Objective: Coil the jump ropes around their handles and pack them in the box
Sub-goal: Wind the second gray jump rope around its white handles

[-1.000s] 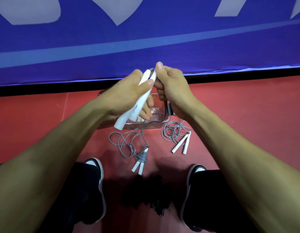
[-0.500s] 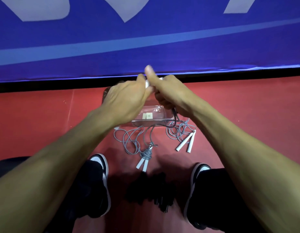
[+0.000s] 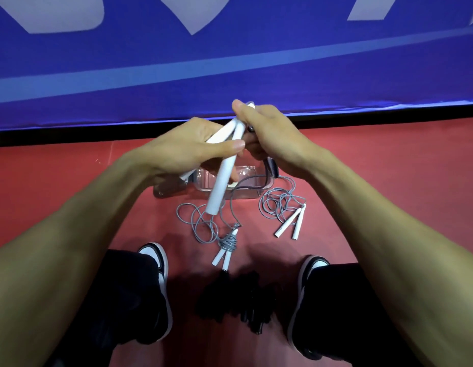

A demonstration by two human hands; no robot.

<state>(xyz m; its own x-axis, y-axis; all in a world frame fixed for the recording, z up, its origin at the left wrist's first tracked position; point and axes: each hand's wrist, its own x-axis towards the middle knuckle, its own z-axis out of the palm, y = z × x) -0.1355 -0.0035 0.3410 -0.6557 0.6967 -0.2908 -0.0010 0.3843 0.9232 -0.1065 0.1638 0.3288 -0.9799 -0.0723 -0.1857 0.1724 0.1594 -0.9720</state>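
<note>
Red floor runs up to a blue banner (image 3: 230, 62), with my shoes either side. My left hand (image 3: 193, 147) grips two white jump-rope handles (image 3: 224, 165); my right hand (image 3: 269, 139) pinches their top ends and the grey cord. Below sits the clear plastic box (image 3: 246, 192), with two more jump ropes (image 3: 285, 213) on the floor just in front.

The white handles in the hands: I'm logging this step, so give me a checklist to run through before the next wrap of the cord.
1. Left hand grips the pair of white plastic handles: ok.
2. Right hand pinches the handles' top end: ok.
3. Handles lie parallel: not ok, lower ends splay.
4. Grey cord hangs free below: ok.
5. Clear plastic box open and within reach: ok.
6. Cord already wound on the handles: cannot tell.
</note>
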